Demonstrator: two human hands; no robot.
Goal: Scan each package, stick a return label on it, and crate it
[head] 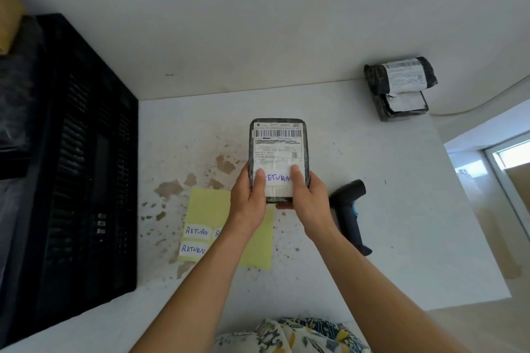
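A flat dark package [278,149] with a white shipping label and barcode is held over the table's middle. My left hand [249,200] and my right hand [306,197] grip its near end from either side. Both thumbs press on a white RETURN label [277,179] stuck below the shipping label. A yellow backing sheet [209,209] with three more RETURN labels lies on the table under my left forearm. A black handheld scanner [351,209] lies on the table just right of my right hand. A black plastic crate [86,152] stands at the left.
Two more dark wrapped packages [400,86] are stacked at the table's far right, against the wall. The white table [401,209] has brown chipped patches near the label sheet. Its right edge drops off to the floor. A cardboard box corner shows at the far left.
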